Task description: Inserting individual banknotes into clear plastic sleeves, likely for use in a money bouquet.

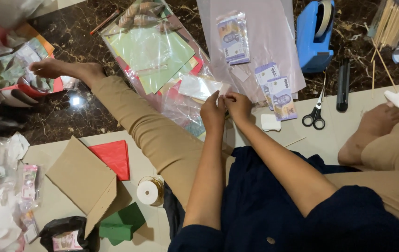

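Together, the left hand [213, 113] and right hand [238, 106] each keep a pinching grip on a small clear plastic sleeve [203, 87], stretching it flat over the floor beside purple banknotes [281, 95].

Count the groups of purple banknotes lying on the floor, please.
2. One bundle of purple banknotes lies on the clear plastic sheet; a second group of purple banknotes lies at the sheet's lower edge, left of the scissors. More may be hidden.

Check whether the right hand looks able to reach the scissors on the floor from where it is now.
Probably yes. The scissors lie in the open just to the right of the right hand, with only a small white scrap between them, though both hands are pinching a clear plastic sleeve.
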